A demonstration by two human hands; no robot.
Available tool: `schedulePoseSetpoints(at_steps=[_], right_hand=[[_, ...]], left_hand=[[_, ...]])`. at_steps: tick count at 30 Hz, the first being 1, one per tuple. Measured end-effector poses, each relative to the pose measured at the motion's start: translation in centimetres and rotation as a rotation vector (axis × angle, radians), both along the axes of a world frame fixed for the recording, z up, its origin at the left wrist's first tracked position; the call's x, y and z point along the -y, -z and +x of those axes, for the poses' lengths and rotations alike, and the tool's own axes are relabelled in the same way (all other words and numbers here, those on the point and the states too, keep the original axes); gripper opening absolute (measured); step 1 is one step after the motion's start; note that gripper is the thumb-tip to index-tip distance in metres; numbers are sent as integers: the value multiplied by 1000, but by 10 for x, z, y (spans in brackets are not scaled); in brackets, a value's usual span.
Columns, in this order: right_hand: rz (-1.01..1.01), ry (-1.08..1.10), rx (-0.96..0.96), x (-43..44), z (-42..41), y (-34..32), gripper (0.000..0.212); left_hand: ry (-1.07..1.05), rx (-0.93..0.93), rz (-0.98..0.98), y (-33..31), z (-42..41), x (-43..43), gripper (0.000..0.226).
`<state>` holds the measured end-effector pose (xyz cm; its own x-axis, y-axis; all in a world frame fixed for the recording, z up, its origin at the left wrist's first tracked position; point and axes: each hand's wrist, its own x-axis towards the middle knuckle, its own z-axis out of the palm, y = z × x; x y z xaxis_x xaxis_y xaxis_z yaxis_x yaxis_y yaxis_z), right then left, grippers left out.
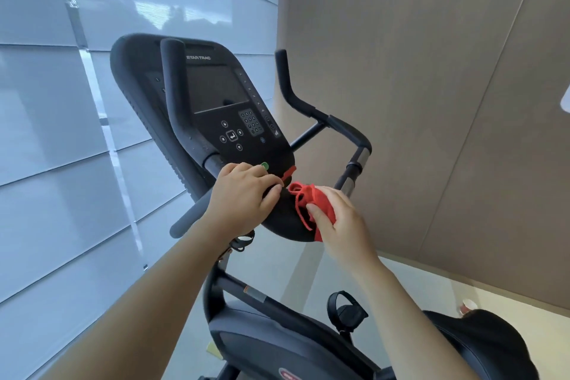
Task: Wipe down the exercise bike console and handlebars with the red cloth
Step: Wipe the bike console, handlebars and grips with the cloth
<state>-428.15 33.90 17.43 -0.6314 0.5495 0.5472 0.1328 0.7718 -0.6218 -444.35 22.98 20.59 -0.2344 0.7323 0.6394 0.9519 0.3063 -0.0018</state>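
Red bunched cloth (311, 203) pinched by right hand (336, 219) against glossy black console (234, 108).

floor (410, 281): pale, smooth. exercise bike (277, 339) stands directly on it; red-and-white paper cup (468, 307) sits on it by the wood-panel wall (431, 102), just beside the bike's seat

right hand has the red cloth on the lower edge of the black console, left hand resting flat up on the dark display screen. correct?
Not quite. The head view shows the left hand on the black console's lower edge beside the green button, well below the dark display screen. The right hand does hold the red cloth there.
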Motion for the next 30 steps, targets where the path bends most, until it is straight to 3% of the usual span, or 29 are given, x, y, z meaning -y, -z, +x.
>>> schedulePoseSetpoints(at_steps=[5,10,12,22,26,30], right_hand=[[8,-33,-75,-4,5,-8,40],[143,-117,212,-12,4,-16,52],[170,-122,238,-16,4,-19,55],[289,-184,90,-15,1,2,58],[201,-220,92,-26,-10,-13,37],[247,-219,70,-25,-4,-9,38]], left_hand=[[-48,33,22,3,5,-1,51],[-72,64,21,3,8,-2,56],[-80,67,28,3,9,-2,55],[-116,95,40,5,8,-5,50],[-128,93,48,5,8,-5,49],[-130,101,42,3,11,-5,51]])
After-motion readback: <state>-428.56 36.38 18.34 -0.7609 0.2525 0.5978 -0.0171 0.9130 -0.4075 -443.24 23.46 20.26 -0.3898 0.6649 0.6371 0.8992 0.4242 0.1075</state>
